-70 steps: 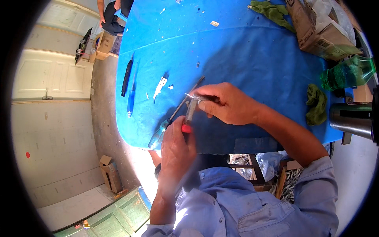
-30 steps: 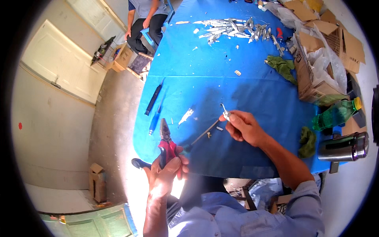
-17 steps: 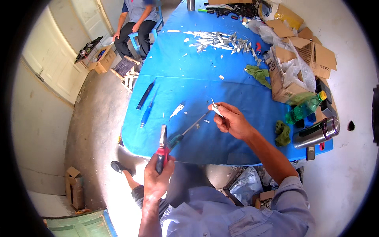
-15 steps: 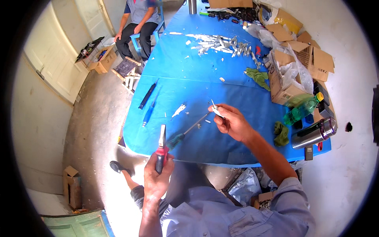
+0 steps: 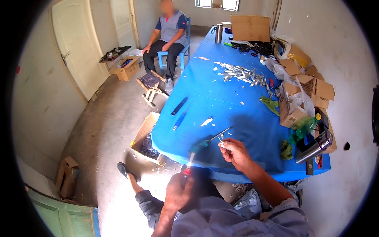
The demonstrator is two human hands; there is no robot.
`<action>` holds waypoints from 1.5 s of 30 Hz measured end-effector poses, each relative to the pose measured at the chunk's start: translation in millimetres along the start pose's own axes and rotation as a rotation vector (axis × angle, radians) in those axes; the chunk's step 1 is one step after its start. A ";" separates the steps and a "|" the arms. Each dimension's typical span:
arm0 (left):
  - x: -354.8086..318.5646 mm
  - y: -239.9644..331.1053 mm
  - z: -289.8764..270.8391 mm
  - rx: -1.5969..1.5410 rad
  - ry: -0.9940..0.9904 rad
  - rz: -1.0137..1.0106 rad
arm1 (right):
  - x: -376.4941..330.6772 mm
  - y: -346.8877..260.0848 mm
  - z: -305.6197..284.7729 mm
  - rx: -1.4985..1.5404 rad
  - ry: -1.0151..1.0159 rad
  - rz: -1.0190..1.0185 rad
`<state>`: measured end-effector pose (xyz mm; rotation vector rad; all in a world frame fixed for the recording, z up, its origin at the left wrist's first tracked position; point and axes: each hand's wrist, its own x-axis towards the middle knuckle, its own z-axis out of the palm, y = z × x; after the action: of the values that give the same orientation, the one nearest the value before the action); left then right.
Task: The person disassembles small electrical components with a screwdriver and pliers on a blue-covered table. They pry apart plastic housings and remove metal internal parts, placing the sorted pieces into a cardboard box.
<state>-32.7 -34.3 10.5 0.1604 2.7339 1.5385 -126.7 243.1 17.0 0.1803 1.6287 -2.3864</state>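
Note:
My left hand [image 5: 177,194], near the table's front edge, is closed round a pair of pliers [image 5: 187,171] with red and black handles, jaws pointing away from me. Over the blue table my right hand [image 5: 238,155] pinches a small white piece [image 5: 223,144] with a thin metal tip; the fingers partly hide it. Just left of that hand lies a screwdriver [image 5: 200,146] with a teal handle and long shaft. Beyond it rests another white piece [image 5: 207,121]. A blue screwdriver [image 5: 179,121] and a slim black tool [image 5: 179,106] lie farther left.
A heap of white and grey pieces [image 5: 242,75] covers the table's far middle. Along the right stand an open carton [image 5: 290,114], a green bottle [image 5: 304,132] and a steel flask [image 5: 314,148]. Another person [image 5: 172,35] sits at the far left, beyond a folding stool [image 5: 151,80].
The view has tilted up, showing more of the room, and both hands sit lower in it. The pliers and the right hand's small piece have come somewhat closer together.

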 end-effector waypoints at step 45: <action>-14.6 -106.6 -50.9 -0.674 0.203 -0.349 | 219.5 -83.4 52.5 -0.383 0.438 -0.198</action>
<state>-30.2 -133.9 -54.7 -0.4652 2.0292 2.3141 -358.5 194.1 59.0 0.5188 2.3667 -2.2163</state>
